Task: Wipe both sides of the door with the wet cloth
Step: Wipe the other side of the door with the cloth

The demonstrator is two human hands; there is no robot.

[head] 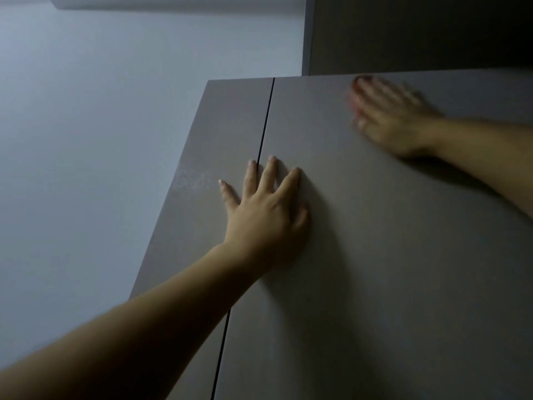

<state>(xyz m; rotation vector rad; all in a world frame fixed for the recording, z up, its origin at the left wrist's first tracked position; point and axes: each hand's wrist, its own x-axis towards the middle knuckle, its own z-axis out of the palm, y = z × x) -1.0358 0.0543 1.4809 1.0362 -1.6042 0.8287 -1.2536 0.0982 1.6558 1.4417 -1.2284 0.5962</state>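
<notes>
A pale wall (pixel 86 125) fills the left side of the view, seen from a steep upward angle in dim light. Against it stands the grey door (pixel 389 255), a broad flat panel that takes up the lower right. A narrower panel (pixel 199 232) of the same grey lies just beside it on the left. A thin dark seam (pixel 265 122) runs between them from the top edge down to the bottom of the view. Above and behind the door's top edge rises a darker upper panel (pixel 403 33), in shadow.

The left forearm (pixel 129 327) reaches up from the lower left corner. The right forearm (pixel 490 163) comes in from the right edge.

The left hand (pixel 265 209) lies flat on the grey surface with fingers spread wide and straight. It straddles the seam, with two fingers on the narrow panel and the rest on the door. It holds nothing.

The right hand (pixel 395 119) rests on the door near its top edge, well apart from the left hand. It is blurred. Its fingers look stretched out flat, and whether anything lies under the palm cannot be told.

A faint whitish smear (pixel 193 179) marks the narrow panel near its outer edge, just left of the left hand's smallest finger.
</notes>
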